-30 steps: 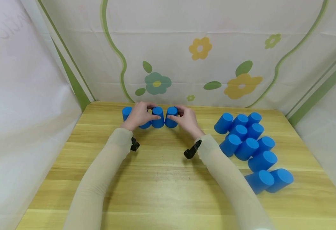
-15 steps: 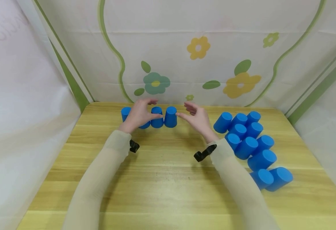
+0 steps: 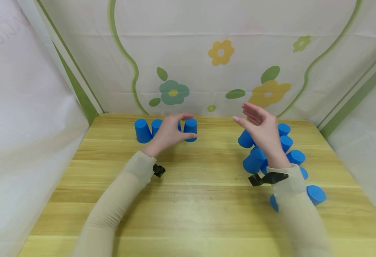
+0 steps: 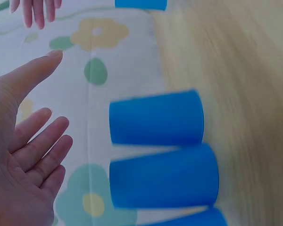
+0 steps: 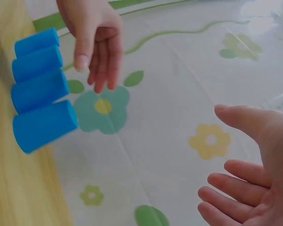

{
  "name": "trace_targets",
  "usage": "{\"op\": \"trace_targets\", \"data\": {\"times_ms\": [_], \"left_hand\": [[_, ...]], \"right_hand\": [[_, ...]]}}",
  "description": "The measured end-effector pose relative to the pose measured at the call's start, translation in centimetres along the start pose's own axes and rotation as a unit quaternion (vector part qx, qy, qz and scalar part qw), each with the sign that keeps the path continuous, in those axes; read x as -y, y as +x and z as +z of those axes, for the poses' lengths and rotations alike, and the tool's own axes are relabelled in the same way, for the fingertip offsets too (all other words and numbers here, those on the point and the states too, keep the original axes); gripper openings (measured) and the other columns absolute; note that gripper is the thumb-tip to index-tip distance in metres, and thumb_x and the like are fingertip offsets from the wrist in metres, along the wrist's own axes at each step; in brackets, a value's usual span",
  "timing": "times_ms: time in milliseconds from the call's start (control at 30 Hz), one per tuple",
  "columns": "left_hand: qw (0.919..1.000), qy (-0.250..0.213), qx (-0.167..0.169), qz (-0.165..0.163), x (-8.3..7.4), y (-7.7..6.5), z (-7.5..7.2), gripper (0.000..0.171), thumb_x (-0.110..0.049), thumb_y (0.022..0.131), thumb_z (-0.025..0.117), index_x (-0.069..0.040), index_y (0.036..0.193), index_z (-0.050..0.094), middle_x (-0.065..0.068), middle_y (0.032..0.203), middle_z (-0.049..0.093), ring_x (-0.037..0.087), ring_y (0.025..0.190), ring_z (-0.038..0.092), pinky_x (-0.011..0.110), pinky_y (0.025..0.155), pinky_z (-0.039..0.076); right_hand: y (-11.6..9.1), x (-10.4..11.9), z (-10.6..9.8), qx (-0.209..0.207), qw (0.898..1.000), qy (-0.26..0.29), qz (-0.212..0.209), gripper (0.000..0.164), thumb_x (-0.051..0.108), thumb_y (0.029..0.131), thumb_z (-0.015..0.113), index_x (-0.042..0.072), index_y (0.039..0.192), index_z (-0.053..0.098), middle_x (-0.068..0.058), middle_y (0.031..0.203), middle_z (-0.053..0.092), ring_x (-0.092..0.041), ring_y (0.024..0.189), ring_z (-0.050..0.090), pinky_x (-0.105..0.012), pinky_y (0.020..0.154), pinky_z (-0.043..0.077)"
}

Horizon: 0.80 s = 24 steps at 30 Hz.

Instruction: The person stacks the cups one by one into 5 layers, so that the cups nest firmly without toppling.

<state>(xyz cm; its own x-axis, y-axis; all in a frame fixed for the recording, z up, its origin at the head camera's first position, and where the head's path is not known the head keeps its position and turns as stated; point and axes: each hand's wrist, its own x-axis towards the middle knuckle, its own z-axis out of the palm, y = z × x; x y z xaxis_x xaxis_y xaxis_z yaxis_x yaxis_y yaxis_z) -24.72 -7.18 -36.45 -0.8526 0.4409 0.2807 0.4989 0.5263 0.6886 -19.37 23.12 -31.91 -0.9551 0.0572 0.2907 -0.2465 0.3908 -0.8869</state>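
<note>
Several blue cups stand upside down in a row along the table's back edge, from the leftmost cup (image 3: 142, 131) to the rightmost cup (image 3: 190, 126). My left hand (image 3: 169, 132) hovers above this row with thumb and fingers spread; in the left wrist view, a gap separates its fingers from the nearest cup (image 4: 155, 118). Some middle cups are partly hidden behind it in the head view. Over at the right, my right hand (image 3: 262, 130) is raised above a group of more blue cups, thumb apart from extended fingers. Between its fingers there is nothing.
The right-hand group has several inverted cups, including a back cup (image 3: 283, 129) and a front cup (image 3: 316, 194); my right arm covers some. A printed cloth (image 3: 201, 71) rises right behind the wooden table (image 3: 188, 214).
My right hand has let go of the rightmost cup in the row and moved right, over the other group. My left hand has lifted and shifted slightly right along the row.
</note>
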Motion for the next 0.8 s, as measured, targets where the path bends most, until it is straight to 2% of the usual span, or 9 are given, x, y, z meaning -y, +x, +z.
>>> {"op": "trace_targets", "data": {"times_ms": [233,367,567,800], "left_hand": [[0.9982,-0.051,0.015,0.026,-1.3,0.0,2.7,0.065,-0.029,0.085,0.087,-0.007,0.140,0.060,0.006,0.139,0.061,0.024,0.129,0.055,0.043,0.106,0.045],[0.9965,-0.068,0.022,0.042,-2.3,0.0,4.3,0.065,-0.028,0.084,0.087,-0.007,0.140,0.060,0.002,0.138,0.061,0.020,0.129,0.054,0.038,0.106,0.045],[0.9937,-0.081,0.050,0.060,-4.4,-0.1,6.9,0.064,-0.029,0.084,0.088,-0.012,0.140,0.061,-0.001,0.138,0.061,0.014,0.129,0.053,0.031,0.108,0.042],[0.9880,-0.107,0.079,0.079,-5.7,0.0,10.2,0.065,-0.029,0.084,0.087,-0.011,0.140,0.061,0.001,0.138,0.062,0.013,0.129,0.053,0.028,0.106,0.042]], "right_hand": [[-1.2,-0.1,-4.8,-0.050,0.998,-0.042,0.000,0.056,0.026,0.092,0.079,0.015,0.143,0.060,-0.006,0.140,0.061,-0.020,0.128,0.057,-0.024,0.102,0.047],[-2.2,-0.6,-7.6,-0.074,0.993,-0.077,0.043,0.058,0.031,0.092,0.078,0.021,0.146,0.058,-0.003,0.143,0.059,-0.017,0.129,0.056,-0.016,0.097,0.046],[-3.9,-2.1,-11.5,-0.102,0.985,-0.090,0.104,0.061,0.035,0.091,0.078,0.025,0.147,0.057,0.003,0.144,0.058,-0.012,0.128,0.055,-0.007,0.089,0.044],[-5.7,-4.4,-14.8,-0.097,0.976,-0.123,0.149,0.063,0.038,0.094,0.074,0.026,0.152,0.051,0.005,0.148,0.054,-0.011,0.133,0.051,-0.004,0.087,0.043]]}}
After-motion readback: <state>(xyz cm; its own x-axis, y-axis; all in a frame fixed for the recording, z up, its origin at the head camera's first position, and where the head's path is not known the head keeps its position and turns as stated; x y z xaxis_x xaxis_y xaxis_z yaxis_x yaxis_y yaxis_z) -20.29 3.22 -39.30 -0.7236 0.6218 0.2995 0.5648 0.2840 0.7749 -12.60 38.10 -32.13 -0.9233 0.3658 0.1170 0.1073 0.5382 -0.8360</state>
